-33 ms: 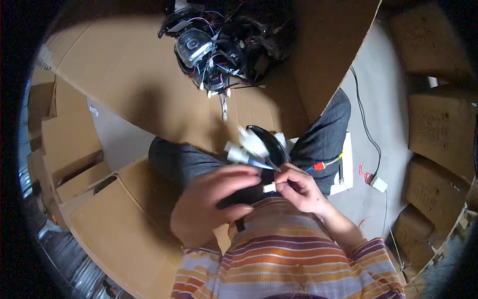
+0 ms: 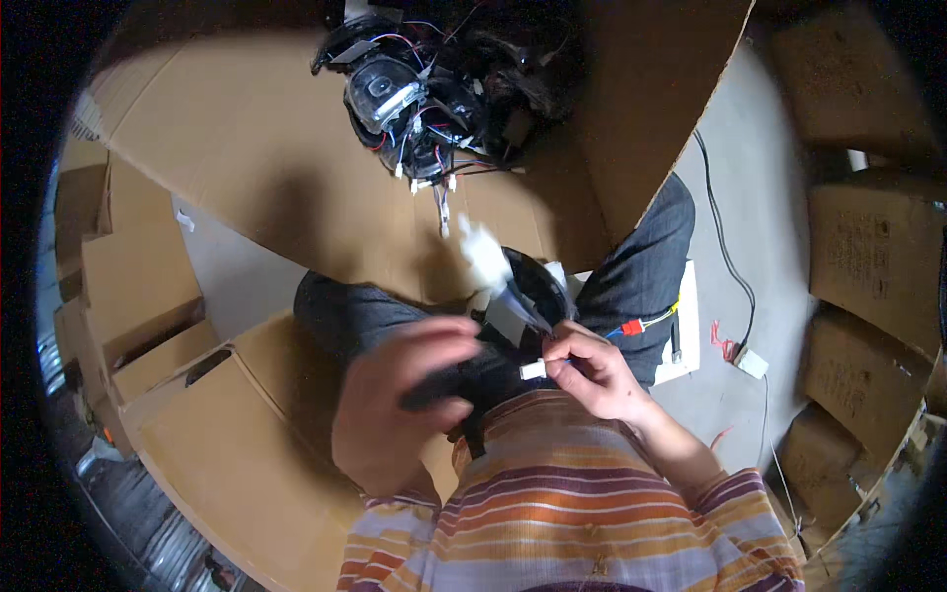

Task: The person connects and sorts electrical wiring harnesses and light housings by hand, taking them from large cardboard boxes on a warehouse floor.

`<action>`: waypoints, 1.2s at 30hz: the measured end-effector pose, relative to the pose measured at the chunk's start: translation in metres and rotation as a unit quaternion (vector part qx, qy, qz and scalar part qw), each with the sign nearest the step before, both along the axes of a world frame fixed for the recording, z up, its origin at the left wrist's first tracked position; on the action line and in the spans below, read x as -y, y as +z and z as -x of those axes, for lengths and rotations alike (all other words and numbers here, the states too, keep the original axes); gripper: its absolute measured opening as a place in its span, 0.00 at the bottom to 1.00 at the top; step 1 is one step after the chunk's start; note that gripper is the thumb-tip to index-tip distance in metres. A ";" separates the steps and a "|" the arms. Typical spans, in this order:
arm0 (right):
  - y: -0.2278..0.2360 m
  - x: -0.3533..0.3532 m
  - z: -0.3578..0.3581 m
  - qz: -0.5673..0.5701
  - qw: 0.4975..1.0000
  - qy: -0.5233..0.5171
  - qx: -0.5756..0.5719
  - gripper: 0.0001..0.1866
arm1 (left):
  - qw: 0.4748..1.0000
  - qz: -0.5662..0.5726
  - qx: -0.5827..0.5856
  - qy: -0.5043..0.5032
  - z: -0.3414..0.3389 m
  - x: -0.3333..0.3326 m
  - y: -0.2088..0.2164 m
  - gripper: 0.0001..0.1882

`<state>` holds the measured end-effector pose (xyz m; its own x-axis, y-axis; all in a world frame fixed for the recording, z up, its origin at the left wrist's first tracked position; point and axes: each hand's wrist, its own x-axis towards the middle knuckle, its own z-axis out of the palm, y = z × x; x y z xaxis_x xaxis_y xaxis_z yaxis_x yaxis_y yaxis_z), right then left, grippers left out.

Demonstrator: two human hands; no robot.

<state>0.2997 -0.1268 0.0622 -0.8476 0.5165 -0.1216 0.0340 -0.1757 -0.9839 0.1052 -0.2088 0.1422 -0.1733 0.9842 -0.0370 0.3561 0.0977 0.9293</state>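
My right hand (image 2: 597, 373) pinches a bundle of thin wires (image 2: 531, 314) above my lap. From its grip the wires run up to white plastic connectors (image 2: 485, 259), smeared by motion. A small white connector (image 2: 533, 371) sticks out just left of my right fingertips. Lower left of the wires, my left hand (image 2: 395, 395) is blurred, with thumb and fingers apart and nothing between them. Behind the wires lies a glossy black curved part (image 2: 541, 281), its lower end hidden by my right hand. A red connector (image 2: 631, 328) on wires rests over my right thigh.
A large open cardboard box (image 2: 227, 128) stands before me, holding a pile of black lamp-like units (image 2: 385, 94) with wires and white plugs. Closed cartons (image 2: 873, 261) line the right side. A black cable (image 2: 718, 232) runs along the floor to a white block (image 2: 751, 362).
My left hand has drawn back slightly left, away from the wires. The white connectors have swung up and away from me. My right hand stays in place.
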 end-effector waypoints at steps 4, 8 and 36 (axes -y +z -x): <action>-0.006 0.007 0.004 0.015 1.000 -0.025 0.005 0.01 | 0.981 0.112 0.000 0.157 -0.006 0.004 -0.025 0.17; -0.002 0.010 0.006 -0.010 1.000 -0.011 0.016 0.02 | 0.993 0.057 0.098 0.045 -0.036 -0.003 -0.076 0.23; 0.044 -0.039 -0.013 -0.064 0.994 0.051 0.076 0.03 | 0.934 0.088 0.341 -0.069 -0.032 0.005 -0.074 0.07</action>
<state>0.3125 -0.0877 0.1066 -0.8727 0.4491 -0.1918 0.1956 -0.0384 -0.9799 0.1369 -0.2137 0.0679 0.0769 0.9638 -0.2555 -0.2916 0.2668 0.9186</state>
